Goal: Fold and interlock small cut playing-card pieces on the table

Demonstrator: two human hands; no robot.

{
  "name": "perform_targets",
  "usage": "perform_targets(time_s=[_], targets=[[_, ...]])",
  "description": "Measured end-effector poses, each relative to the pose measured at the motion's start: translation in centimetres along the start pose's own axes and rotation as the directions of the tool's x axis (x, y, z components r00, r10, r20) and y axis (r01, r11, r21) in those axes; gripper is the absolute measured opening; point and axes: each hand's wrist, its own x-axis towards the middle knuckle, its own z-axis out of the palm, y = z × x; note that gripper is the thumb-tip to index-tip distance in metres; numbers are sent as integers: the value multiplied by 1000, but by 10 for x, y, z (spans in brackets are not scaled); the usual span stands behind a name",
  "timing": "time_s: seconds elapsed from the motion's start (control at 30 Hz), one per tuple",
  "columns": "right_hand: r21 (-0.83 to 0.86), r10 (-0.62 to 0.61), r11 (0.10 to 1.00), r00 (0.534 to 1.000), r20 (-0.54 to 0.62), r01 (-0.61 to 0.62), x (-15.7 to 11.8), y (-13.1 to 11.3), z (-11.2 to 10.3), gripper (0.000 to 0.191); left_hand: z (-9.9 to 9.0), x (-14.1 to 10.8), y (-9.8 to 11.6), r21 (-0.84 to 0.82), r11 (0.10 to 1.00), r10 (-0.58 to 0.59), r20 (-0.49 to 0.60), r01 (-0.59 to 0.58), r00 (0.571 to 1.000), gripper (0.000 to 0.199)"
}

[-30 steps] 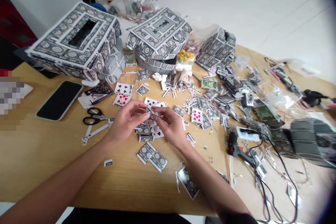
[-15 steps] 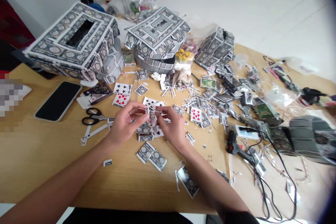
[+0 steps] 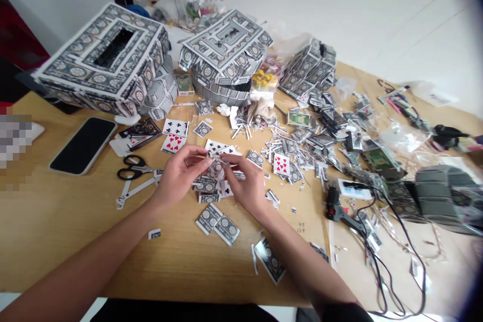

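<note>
The left hand [image 3: 175, 173] and right hand [image 3: 248, 181] pinch a small playing-card piece [image 3: 217, 161] between fingertips, above loose cards [image 3: 207, 184] on the tabletop [image 3: 181, 261]. The card-covered box [image 3: 81, 73] appears largely assembled, whereas many cards lie unjoined. Fingers obscure the piece's folds; the frame crops a curved card structure [image 3: 437, 191].

At the middle of the frame, my left hand [image 3: 177, 173] and my right hand [image 3: 247, 181] pinch a small card piece [image 3: 218, 161] between them, above a loose pile of patterned cards [image 3: 207, 183]. Left of my left hand lie black-handled scissors [image 3: 134, 167], and farther left a dark-screened phone [image 3: 83, 146]. A card-covered box [image 3: 86, 78] with a slot in its top sits at the upper left. At the lower right, a glue gun [image 3: 343, 214] rests beside its looping black cable [image 3: 413, 246] on the wooden table [image 3: 181, 266].
</note>
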Motion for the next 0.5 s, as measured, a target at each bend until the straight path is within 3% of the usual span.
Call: perform_targets(time_s=[0.27, 0.5], targets=[[-3, -78, 997, 996, -46, 78, 1, 5, 3, 18, 1, 1, 4, -49, 998, -29, -13, 28, 999, 41], [-15, -60, 998, 997, -53, 59, 2, 4, 2, 16, 1, 2, 2, -97, 994, -52, -3, 52, 999, 40]])
